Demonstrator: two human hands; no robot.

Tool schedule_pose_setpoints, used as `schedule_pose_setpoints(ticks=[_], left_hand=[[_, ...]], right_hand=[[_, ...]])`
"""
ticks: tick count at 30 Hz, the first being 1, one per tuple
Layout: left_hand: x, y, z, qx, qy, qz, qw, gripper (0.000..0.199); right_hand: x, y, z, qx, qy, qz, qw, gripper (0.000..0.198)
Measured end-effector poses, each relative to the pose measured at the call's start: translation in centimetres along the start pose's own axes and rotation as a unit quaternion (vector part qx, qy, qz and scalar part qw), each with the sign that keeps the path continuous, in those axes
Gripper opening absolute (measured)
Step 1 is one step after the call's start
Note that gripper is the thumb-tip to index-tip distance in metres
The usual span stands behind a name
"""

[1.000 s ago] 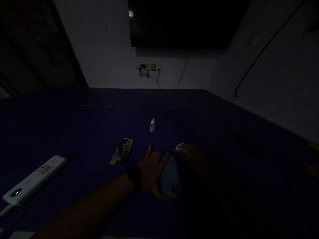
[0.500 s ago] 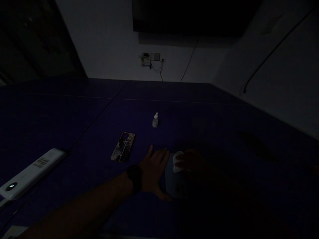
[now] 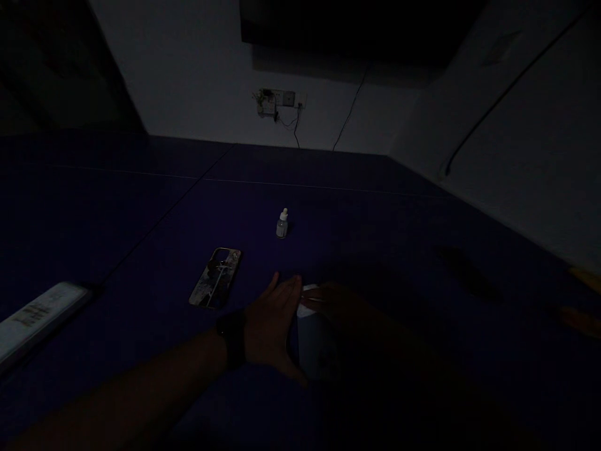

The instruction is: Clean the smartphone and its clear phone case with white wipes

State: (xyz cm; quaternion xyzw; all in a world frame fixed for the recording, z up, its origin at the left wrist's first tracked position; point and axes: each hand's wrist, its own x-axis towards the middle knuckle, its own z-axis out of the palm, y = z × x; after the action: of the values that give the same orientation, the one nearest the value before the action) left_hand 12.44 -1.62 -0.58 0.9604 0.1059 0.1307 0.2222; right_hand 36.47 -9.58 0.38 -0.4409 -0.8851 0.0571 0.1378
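Note:
A grey-blue smartphone (image 3: 315, 347) lies back up on the dark blue surface, its camera lenses at the near end, faint in the gloom. My left hand (image 3: 272, 322), a black watch on its wrist, rests along the phone's left edge with fingers stretched and thumb spread. Under the fingers of my right hand (image 3: 335, 300) a folded white wipe (image 3: 306, 308), possibly tissue or cloth, is pressed on the phone's far end. Much of my right hand and arm is lost in darkness.
A patterned phone case (image 3: 216, 279) lies left of my hands. Beyond stands a small dropper bottle (image 3: 282, 227). A white power strip-like device (image 3: 42, 316) sits far left. Dark objects (image 3: 469, 272) lie at right. A socket panel (image 3: 282, 100) is on the back wall.
My right hand has slid the white wipe left and toward the phone's far-left corner. My left hand stays by the phone's edge. The whole view has shifted slightly.

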Motion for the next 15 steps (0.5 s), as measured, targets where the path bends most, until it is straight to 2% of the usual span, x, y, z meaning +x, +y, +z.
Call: schedule_pose_setpoints(ticks=[3,7,12,15], left_hand=[[0.1,0.0,0.1,-0.004,0.003,-0.006,1.0,0.157],[0.1,0.0,0.0,-0.008,-0.01,-0.013,1.0,0.158],[0.2,0.0,0.0,-0.014,0.007,0.001,1.0,0.157],[0.2,0.0,0.1,-0.006,0.012,-0.001,1.0,0.157]], right_hand=[[0.2,0.9,-0.2,-0.007,0.003,-0.036,0.999,0.042],[-1.4,2.6,-0.9,-0.006,0.019,-0.021,1.0,0.04],[0.0,0.9,0.4,-0.029,-0.001,-0.016,0.999,0.042],[0.7,0.2,0.6,-0.025,0.018,-0.023,0.999,0.041]])
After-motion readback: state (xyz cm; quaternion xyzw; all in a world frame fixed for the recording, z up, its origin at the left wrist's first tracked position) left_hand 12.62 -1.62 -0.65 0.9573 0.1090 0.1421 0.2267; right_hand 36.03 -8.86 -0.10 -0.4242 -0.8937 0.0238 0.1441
